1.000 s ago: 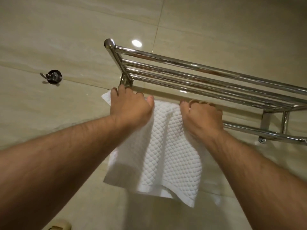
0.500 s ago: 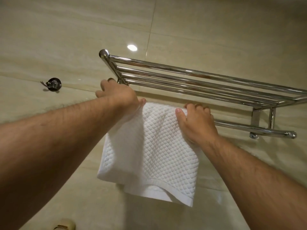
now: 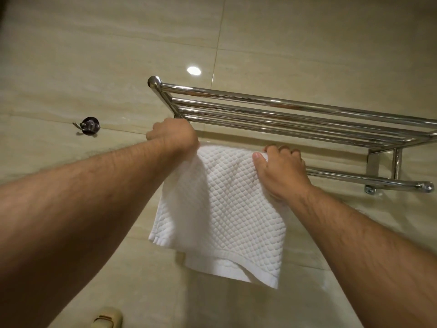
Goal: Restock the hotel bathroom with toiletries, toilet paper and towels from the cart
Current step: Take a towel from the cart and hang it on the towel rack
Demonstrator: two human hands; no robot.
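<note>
Since the earlier head-view frames, the left hand (image 3: pixel 173 136) has shifted from on top of the white waffle-weave cotton towel (image 3: pixel 220 209) to its upper left corner, beside the end of the rack, and the towel's left side now hangs less evenly, with its lower hem slanting. Head view: the towel is draped over the lower bar of the polished chrome wall-mounted towel rack (image 3: pixel 295 112), against the beige glossy wall tile (image 3: pixel 94 55). Left grip: closed into a fist at the towel's corner; whether cloth lies inside it cannot be told. Right hand (image 3: pixel 281 171): fingers curled over the bar and the towel's top edge, thumb pressed on the front face. Step in hand, as judged: hanging and squaring a towel. Next move likely calls for evening the two top corners along the bar, so that the hem hangs level. A small dark metal wall hook (image 3: pixel 88 126) sits well apart to the left.
</note>
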